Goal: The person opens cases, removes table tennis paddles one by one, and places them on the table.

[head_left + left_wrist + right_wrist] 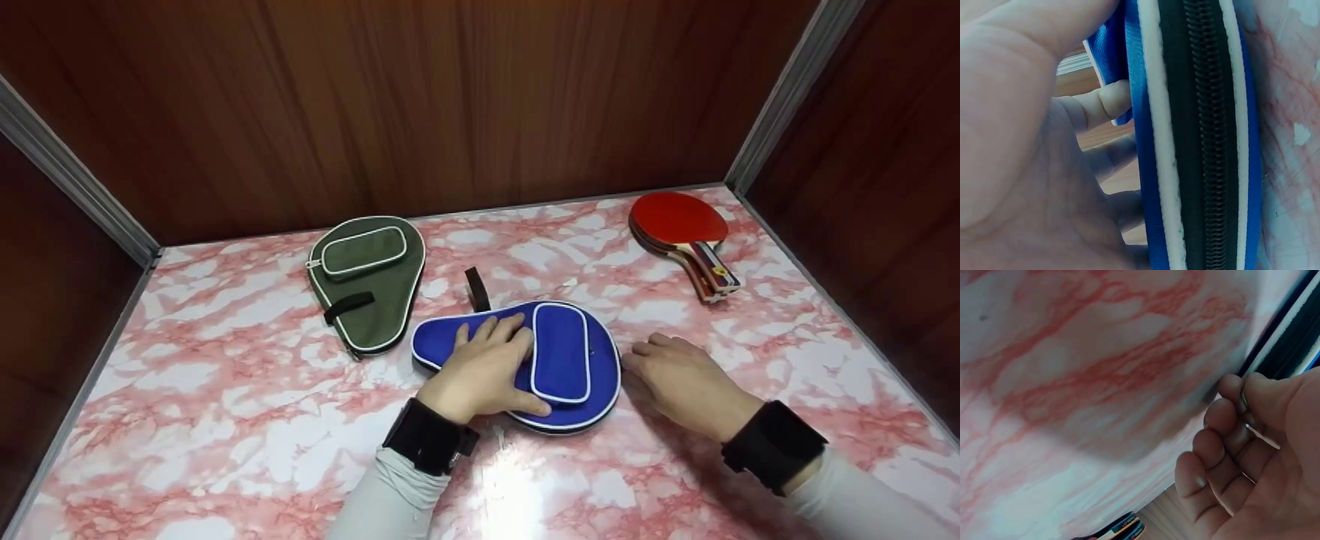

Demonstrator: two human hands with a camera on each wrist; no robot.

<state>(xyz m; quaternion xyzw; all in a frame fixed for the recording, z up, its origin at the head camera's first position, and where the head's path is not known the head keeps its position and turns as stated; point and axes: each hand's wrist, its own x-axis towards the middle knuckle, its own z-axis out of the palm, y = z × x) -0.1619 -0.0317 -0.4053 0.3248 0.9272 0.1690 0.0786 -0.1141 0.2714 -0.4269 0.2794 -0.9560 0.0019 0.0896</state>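
A blue table tennis paddle case (559, 352) with white piping lies flat, its round end to the right. My left hand (480, 367) rests on top of it with fingers spread beside the small pocket. In the left wrist view, the case's dark zipper (1210, 146) runs along its edge and looks closed there. By the round end, my right hand (686, 382) has its fingers curled. The right wrist view shows its thumb and forefinger pinching the zipper pull (1244, 396), mostly hidden by the fingers, beside the zipper edge (1289, 349).
A green paddle case (390, 289) lies at the back left, with a black strap (349, 303) across it. Red table tennis paddles (679, 216) are stacked at the back right. Wooden panels (480, 112) wall in the marbled table (225, 435).
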